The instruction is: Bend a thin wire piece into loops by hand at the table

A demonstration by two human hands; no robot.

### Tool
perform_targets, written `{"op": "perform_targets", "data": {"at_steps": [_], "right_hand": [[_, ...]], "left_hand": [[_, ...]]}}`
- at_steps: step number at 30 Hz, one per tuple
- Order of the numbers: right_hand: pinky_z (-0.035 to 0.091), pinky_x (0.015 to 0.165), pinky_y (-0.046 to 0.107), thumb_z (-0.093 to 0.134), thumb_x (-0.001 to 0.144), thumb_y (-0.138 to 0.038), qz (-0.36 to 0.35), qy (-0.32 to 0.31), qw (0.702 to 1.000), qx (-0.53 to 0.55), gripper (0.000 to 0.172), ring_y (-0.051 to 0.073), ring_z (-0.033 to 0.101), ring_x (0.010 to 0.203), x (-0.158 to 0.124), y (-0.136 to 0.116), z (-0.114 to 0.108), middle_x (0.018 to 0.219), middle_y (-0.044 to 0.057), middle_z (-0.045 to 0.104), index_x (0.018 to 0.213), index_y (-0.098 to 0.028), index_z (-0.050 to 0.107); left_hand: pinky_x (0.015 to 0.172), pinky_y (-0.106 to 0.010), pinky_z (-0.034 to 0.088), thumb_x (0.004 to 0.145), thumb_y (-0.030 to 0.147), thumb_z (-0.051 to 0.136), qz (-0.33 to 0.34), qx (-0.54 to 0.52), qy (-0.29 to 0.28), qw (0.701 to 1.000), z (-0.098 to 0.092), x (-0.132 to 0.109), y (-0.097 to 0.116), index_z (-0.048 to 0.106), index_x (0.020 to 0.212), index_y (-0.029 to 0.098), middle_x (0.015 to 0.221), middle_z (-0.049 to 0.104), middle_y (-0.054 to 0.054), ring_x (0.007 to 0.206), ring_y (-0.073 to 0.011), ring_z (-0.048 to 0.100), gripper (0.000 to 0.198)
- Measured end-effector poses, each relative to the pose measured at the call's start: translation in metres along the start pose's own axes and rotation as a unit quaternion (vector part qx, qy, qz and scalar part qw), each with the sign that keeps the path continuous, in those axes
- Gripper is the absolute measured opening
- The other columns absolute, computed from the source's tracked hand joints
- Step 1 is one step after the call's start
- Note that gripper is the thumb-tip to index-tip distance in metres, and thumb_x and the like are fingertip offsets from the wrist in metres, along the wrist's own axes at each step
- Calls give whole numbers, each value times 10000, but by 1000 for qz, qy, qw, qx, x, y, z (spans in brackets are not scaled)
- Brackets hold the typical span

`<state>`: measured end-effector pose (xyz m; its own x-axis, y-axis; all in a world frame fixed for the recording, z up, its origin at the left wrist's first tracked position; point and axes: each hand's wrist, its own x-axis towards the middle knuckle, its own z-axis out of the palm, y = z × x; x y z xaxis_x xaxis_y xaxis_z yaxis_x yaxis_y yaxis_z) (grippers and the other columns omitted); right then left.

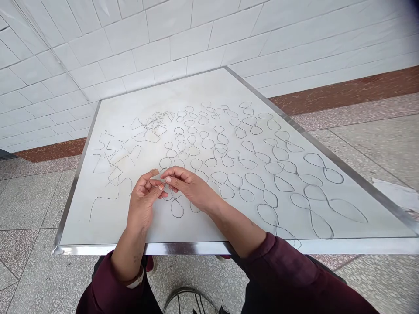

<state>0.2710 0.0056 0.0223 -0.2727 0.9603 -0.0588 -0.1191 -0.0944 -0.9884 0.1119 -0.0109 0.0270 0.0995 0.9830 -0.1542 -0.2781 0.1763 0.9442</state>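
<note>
My left hand and my right hand meet above the near part of the white table. The fingertips of both are pinched together around a thin dark wire, mostly hidden by the fingers. Just below them shows a wire loop; whether it belongs to the held wire or lies on the tabletop, I cannot tell. To the right and beyond my hands lie several wires bent into figure-eights, such as a large figure-eight wire near the right edge.
Left of my hands are loose, angularly bent wires. A tangled wire pile sits farther back. The table's metal edge runs along the front. A tiled wall stands behind, and a round stool is below.
</note>
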Motion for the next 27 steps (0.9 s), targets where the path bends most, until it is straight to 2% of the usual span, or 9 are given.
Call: {"op": "perform_targets", "data": {"at_steps": [5, 9, 14, 18, 22, 25, 27], "right_hand": [[418, 628, 281, 643, 838, -350, 8, 4, 1000, 24, 148, 105, 480, 638, 0, 0, 3, 770, -17, 581, 887, -210, 649], [459, 658, 296, 683, 803, -344, -15, 32, 999, 33, 213, 120, 530, 682, 1, 4, 4, 809, -14, 591, 964, -223, 610], [472, 685, 313, 671, 827, -381, -45, 65, 996, -47, 235, 152, 566, 772, -2, 4, 6, 859, -2, 619, 963, -250, 531], [470, 682, 317, 626, 859, -327, -66, 55, 989, -124, 91, 165, 592, 791, -6, 5, 13, 865, 7, 645, 880, -254, 575], [467, 634, 302, 611, 864, -333, -54, 50, 995, -63, 89, 146, 570, 703, -5, 8, 16, 786, -5, 622, 867, -246, 595], [461, 640, 292, 641, 836, -338, -44, 34, 998, 5, 114, 133, 554, 697, -3, 8, 15, 768, -14, 597, 842, -232, 598], [456, 657, 291, 651, 830, -336, -33, 28, 999, 20, 120, 125, 536, 694, -3, 8, 16, 770, -15, 596, 817, -224, 610]], "left_hand": [[657, -255, 475, 762, 219, 746, -5, 4, -4, 1000, 0, 0, 0, 637, 1138, 203, 750, 645, 34, 629, -95, 606, 392], [703, -261, 471, 752, 217, 757, 3, -6, 22, 1000, 1, -1, 1, 652, 1108, 193, 719, 637, 36, 662, -101, 608, 372], [749, -257, 457, 742, 201, 771, 45, -49, 90, 994, 1, 1, -2, 664, 1077, 202, 720, 620, 44, 698, -90, 591, 352], [818, -295, 468, 736, 214, 782, 66, -69, 96, 991, 0, 1, -3, 664, 1073, 209, 731, 633, 39, 718, -101, 598, 357], [870, -324, 463, 734, 233, 788, 68, -67, 84, 992, 1, 1, -3, 668, 1076, 219, 791, 673, 15, 800, -126, 615, 363], [918, -317, 445, 724, 224, 797, 58, -61, 87, 993, 1, 1, -3, 670, 1087, 230, 864, 693, -1, 940, -144, 616, 385], [916, -322, 450, 720, 216, 799, 43, -63, 69, 995, 2, 1, -3, 662, 1107, 231, 906, 700, -11, 958, -150, 617, 411]]}}
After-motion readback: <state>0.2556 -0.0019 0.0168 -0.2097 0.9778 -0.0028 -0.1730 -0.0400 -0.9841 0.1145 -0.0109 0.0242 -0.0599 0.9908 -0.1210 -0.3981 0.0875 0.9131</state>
